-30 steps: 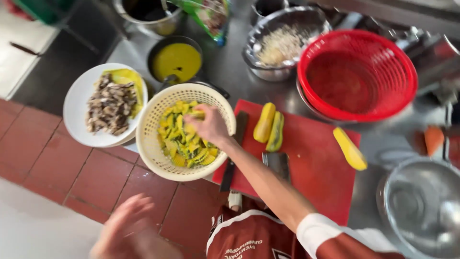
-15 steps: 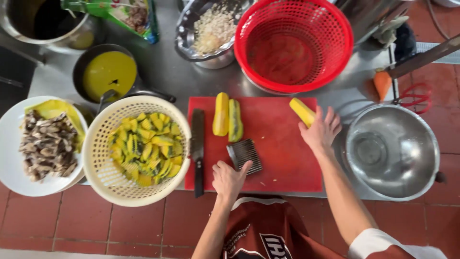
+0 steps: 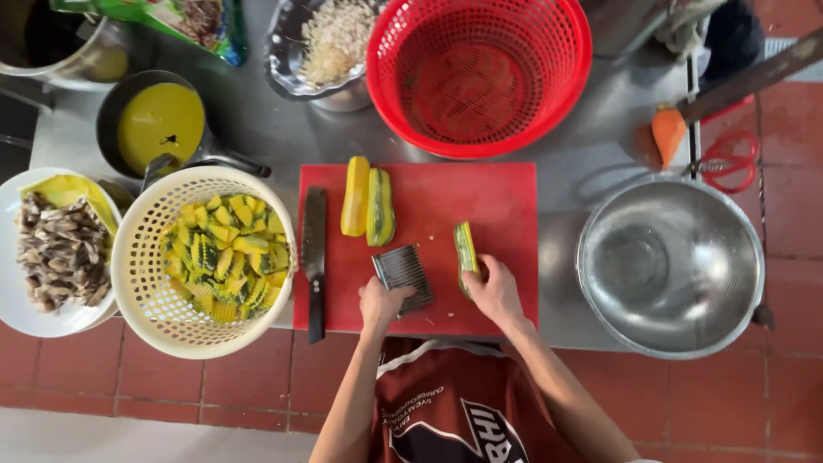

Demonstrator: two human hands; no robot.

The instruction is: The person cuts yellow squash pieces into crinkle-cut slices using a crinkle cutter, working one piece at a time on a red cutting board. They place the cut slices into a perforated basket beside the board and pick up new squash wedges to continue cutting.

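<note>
- Squash slice, a long yellow-fleshed piece with green striped skin [image 3: 465,250], stands on its edge on the red rectangular cutting board [image 3: 506,206], near the board's front right part, clamped in the right hand [image 3: 495,291].
- Left hand [image 3: 383,303] grips the ridged metal crinkle-cut blade [image 3: 403,273], which lies on the board just beside the slice; the two hands are apart.
- Black-handled kitchen knife [image 3: 314,257] lies along the board's left edge.
- Two more squash pieces [image 3: 368,199] lie side by side further back on the board.
- Cream plastic colander [image 3: 146,291] to the left holds cut squash chunks.
- Steel bowl [image 3: 677,266] sits to the right, red plastic basket [image 3: 480,73] beyond the board.
</note>
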